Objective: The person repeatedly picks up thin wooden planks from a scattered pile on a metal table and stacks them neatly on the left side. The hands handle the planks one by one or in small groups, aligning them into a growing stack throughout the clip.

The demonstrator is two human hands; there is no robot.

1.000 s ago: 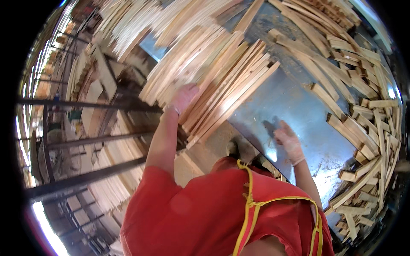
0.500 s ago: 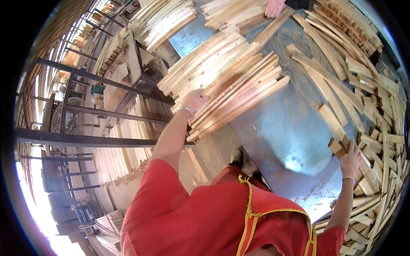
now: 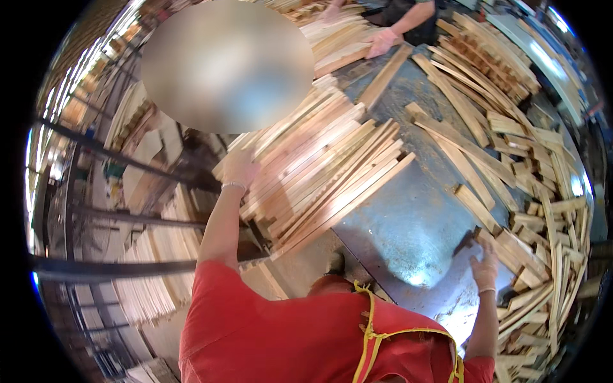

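Note:
On the blue metal table lies a row of pale wooden slats [image 3: 306, 166], side by side and slanting up to the right. My left hand [image 3: 241, 167], somewhat blurred, rests on their near left ends with its fingers laid out. At the right, my right hand [image 3: 485, 263] is over the table beside short wood pieces [image 3: 520, 252] at the edge of a heap. Its thumb and fingers are apart, and I see nothing held between them. The fingertips come close to the end of a wood piece; whether they touch it I cannot tell.
A heap of loose offcuts [image 3: 555, 223] covers the right side of the blue table [image 3: 408, 223]. Several longer strips [image 3: 460, 147] lie across it. A co-worker's hand [image 3: 383, 41] touches another slat stack at the far side. Dark metal rails [image 3: 115, 265] stand left.
My view has shifted. My right hand has drawn back from a short block among the offcuts, and my left hand has moved along the slat ends. The co-worker's arm shows more fully.

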